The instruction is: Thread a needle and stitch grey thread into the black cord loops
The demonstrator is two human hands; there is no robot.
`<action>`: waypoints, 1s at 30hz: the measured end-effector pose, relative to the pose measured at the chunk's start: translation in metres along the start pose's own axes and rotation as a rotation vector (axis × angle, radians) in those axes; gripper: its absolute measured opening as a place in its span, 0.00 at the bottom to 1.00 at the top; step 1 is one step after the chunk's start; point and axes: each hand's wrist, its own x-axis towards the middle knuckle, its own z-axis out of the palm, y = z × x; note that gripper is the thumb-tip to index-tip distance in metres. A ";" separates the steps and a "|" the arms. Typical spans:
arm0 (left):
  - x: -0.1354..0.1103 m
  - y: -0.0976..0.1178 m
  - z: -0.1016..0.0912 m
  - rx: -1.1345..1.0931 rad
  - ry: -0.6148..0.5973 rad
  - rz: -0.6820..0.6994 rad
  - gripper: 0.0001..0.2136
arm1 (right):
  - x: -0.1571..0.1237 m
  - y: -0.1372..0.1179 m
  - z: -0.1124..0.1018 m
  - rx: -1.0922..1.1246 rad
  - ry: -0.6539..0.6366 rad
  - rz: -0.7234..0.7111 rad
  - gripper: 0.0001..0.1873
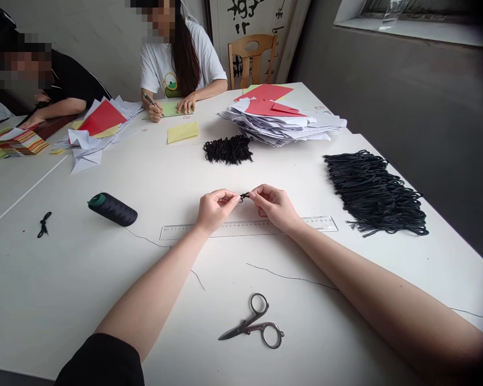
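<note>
Between my two hands is a small knotted bundle of black thread (244, 196), just above the white table. My left hand (217, 209) pinches its left end between thumb and fingers. The right end is pinched the same way by my right hand (274, 206). Under both wrists lies a clear ruler (185, 231), partly covered by them. Nearer to me, small metal scissors (251, 327) rest with their handles apart. A cone of black thread (113, 209) lies on its side to the left, a loose strand trailing from it.
Looped black thread bundles (376, 193) lie in a long row at right; a smaller black pile (227, 149) is ahead. Behind it stands a paper stack (282, 123). One small knotted piece (44, 224) lies far left. Across the table, one person writes and another leans over papers.
</note>
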 end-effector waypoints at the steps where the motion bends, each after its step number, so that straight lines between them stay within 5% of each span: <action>1: 0.001 0.000 -0.001 -0.014 -0.002 -0.017 0.08 | 0.000 0.001 0.000 0.036 -0.002 0.007 0.23; 11: 0.001 -0.002 -0.002 -0.009 -0.015 -0.040 0.09 | 0.002 0.005 0.000 0.177 0.018 0.023 0.22; 20: 0.000 0.006 -0.005 0.215 -0.098 0.029 0.07 | 0.003 0.005 -0.003 0.158 0.091 -0.018 0.19; 23: -0.002 0.009 -0.006 -0.001 -0.143 0.030 0.07 | 0.001 0.002 -0.003 0.202 0.032 -0.008 0.19; 26: -0.002 0.009 -0.005 -0.312 -0.178 -0.112 0.11 | 0.000 -0.002 -0.002 0.244 -0.052 -0.012 0.20; 30: 0.000 0.011 -0.003 -0.383 -0.284 -0.290 0.19 | -0.002 -0.006 0.000 0.186 -0.095 -0.040 0.22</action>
